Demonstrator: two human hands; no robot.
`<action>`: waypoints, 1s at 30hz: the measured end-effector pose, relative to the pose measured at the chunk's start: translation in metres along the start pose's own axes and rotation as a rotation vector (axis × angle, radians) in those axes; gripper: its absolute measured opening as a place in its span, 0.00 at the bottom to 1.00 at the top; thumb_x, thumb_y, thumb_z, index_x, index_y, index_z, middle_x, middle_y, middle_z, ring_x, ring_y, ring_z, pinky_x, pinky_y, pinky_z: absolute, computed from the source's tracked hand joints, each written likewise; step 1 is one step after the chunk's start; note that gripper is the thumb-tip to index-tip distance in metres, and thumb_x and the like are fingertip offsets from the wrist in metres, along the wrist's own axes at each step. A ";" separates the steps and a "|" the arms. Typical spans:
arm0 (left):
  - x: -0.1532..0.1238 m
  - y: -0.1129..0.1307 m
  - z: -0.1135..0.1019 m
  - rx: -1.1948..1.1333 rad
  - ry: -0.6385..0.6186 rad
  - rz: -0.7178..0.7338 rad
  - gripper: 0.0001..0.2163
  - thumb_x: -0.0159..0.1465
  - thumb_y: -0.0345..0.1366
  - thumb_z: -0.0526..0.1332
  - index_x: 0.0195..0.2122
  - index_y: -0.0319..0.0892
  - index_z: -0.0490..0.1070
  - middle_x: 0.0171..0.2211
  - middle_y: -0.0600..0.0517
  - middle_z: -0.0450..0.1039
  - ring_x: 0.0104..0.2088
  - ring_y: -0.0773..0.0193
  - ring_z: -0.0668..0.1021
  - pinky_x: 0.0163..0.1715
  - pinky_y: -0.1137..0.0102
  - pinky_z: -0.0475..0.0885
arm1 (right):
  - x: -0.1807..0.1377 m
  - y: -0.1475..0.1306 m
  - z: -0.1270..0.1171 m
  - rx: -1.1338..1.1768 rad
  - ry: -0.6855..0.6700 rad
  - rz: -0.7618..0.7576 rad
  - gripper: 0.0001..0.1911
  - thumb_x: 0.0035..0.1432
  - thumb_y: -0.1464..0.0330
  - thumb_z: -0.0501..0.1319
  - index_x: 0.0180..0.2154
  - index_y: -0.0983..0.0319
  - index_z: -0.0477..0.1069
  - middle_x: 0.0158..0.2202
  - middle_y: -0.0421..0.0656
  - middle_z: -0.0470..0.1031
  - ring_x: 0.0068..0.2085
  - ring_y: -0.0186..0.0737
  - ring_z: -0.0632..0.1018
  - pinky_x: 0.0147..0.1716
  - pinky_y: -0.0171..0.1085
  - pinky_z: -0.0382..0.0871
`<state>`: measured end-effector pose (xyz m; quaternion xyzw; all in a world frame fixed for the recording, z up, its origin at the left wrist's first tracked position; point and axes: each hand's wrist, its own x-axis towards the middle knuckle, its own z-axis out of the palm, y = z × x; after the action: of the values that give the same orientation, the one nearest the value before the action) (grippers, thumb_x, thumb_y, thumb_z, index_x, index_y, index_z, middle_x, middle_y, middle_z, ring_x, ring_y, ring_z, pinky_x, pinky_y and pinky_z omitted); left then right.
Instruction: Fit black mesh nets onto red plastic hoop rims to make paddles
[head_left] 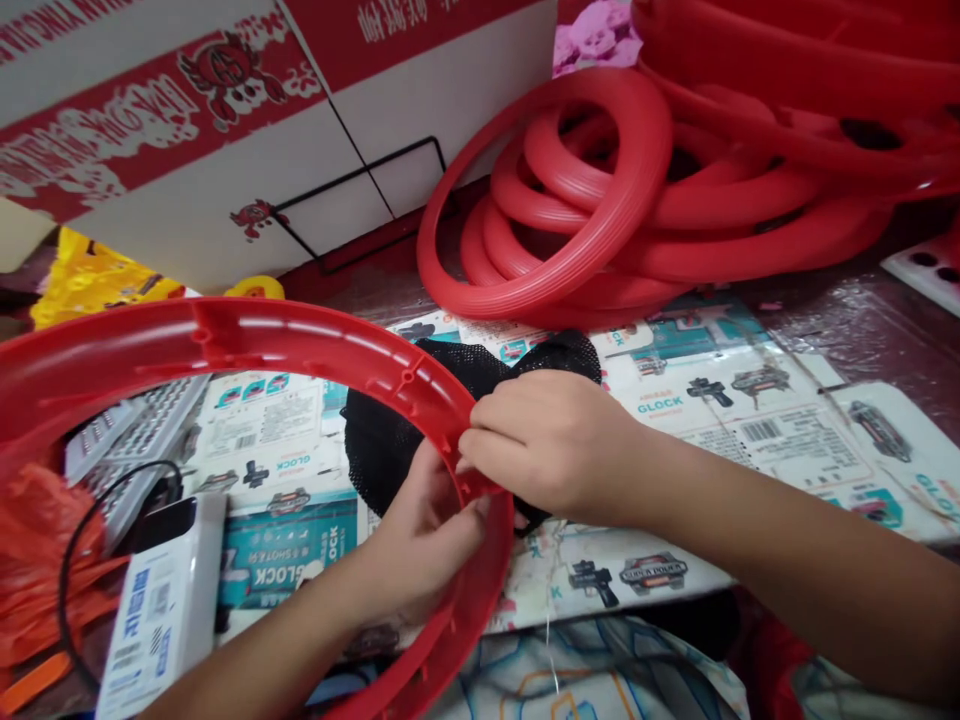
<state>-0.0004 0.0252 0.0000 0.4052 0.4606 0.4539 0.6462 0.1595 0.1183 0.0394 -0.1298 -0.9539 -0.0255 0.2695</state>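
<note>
At left, an open-channelled red plastic ring (pixel 360 345) arcs over the printed cardboard (pixel 802 420), raised at a tilt. The left forearm slants up from the lower edge; the left hand (pixel 420 545) grips the ring's right side, thumb laid across the channel, fingers partly hidden behind. Black mesh (pixel 382 450) lies bunched behind this side. Farther right, the right hand (pixel 551 440) bends in above the left thumb, knuckles up, fingers curled against the rim; whether they pinch rim or mesh, I cannot tell.
</note>
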 end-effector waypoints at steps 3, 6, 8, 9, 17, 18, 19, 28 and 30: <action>-0.001 0.003 -0.004 -0.036 -0.049 -0.061 0.18 0.63 0.40 0.64 0.50 0.48 0.58 0.35 0.53 0.78 0.33 0.61 0.82 0.30 0.69 0.77 | 0.001 0.000 0.001 0.007 -0.007 -0.013 0.11 0.63 0.75 0.53 0.30 0.65 0.70 0.26 0.40 0.67 0.27 0.35 0.65 0.26 0.37 0.52; 0.000 0.006 -0.006 -0.085 -0.123 -0.174 0.18 0.65 0.40 0.62 0.52 0.49 0.56 0.31 0.53 0.78 0.30 0.59 0.82 0.27 0.67 0.78 | 0.002 0.002 0.001 0.025 -0.032 0.015 0.11 0.64 0.72 0.53 0.31 0.65 0.71 0.25 0.40 0.66 0.27 0.36 0.65 0.26 0.37 0.52; 0.000 0.008 -0.007 -0.095 -0.132 -0.196 0.18 0.66 0.39 0.61 0.53 0.49 0.55 0.32 0.52 0.78 0.31 0.58 0.82 0.28 0.67 0.78 | 0.003 0.003 0.001 0.057 -0.062 0.055 0.10 0.64 0.71 0.54 0.32 0.65 0.72 0.27 0.41 0.67 0.28 0.36 0.66 0.27 0.37 0.53; 0.001 0.008 -0.007 -0.094 -0.131 -0.190 0.17 0.66 0.39 0.61 0.53 0.48 0.56 0.32 0.51 0.78 0.32 0.59 0.82 0.29 0.68 0.78 | 0.003 0.003 0.000 0.076 -0.071 0.071 0.10 0.64 0.70 0.54 0.33 0.65 0.72 0.28 0.42 0.68 0.29 0.36 0.66 0.27 0.37 0.55; 0.009 0.011 -0.012 -0.193 -0.127 -0.150 0.21 0.64 0.39 0.64 0.53 0.50 0.55 0.37 0.52 0.78 0.33 0.56 0.83 0.31 0.64 0.79 | 0.008 0.004 -0.005 0.148 0.017 0.072 0.14 0.66 0.72 0.51 0.35 0.66 0.73 0.40 0.47 0.73 0.41 0.40 0.70 0.43 0.42 0.65; 0.009 0.012 -0.013 -0.204 -0.139 -0.151 0.21 0.63 0.39 0.64 0.53 0.50 0.54 0.36 0.53 0.78 0.33 0.56 0.83 0.31 0.63 0.79 | 0.008 0.006 -0.003 0.141 0.010 0.078 0.14 0.67 0.72 0.50 0.35 0.66 0.73 0.41 0.48 0.73 0.42 0.41 0.70 0.44 0.42 0.66; 0.010 0.013 -0.013 -0.209 -0.158 -0.160 0.20 0.64 0.39 0.63 0.52 0.51 0.54 0.35 0.53 0.78 0.32 0.56 0.83 0.31 0.62 0.79 | 0.008 0.007 -0.002 0.130 0.002 0.084 0.14 0.67 0.72 0.51 0.36 0.66 0.74 0.40 0.48 0.74 0.42 0.41 0.71 0.44 0.43 0.66; 0.017 0.026 -0.010 -0.127 0.058 -0.001 0.09 0.59 0.33 0.65 0.39 0.43 0.68 0.33 0.55 0.77 0.36 0.64 0.79 0.36 0.73 0.73 | 0.008 -0.016 -0.009 0.191 0.017 -0.245 0.13 0.64 0.72 0.56 0.29 0.61 0.75 0.30 0.38 0.73 0.32 0.34 0.69 0.33 0.39 0.63; 0.019 0.030 -0.010 -0.168 0.093 -0.018 0.07 0.59 0.32 0.64 0.38 0.43 0.69 0.33 0.55 0.78 0.34 0.65 0.78 0.36 0.72 0.72 | 0.010 -0.024 -0.006 0.219 -0.006 -0.249 0.12 0.64 0.73 0.56 0.30 0.62 0.75 0.31 0.37 0.74 0.32 0.33 0.69 0.35 0.38 0.63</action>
<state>-0.0131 0.0526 0.0213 0.3237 0.4541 0.5035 0.6599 0.1483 0.0968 0.0503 0.0194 -0.9604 0.0460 0.2741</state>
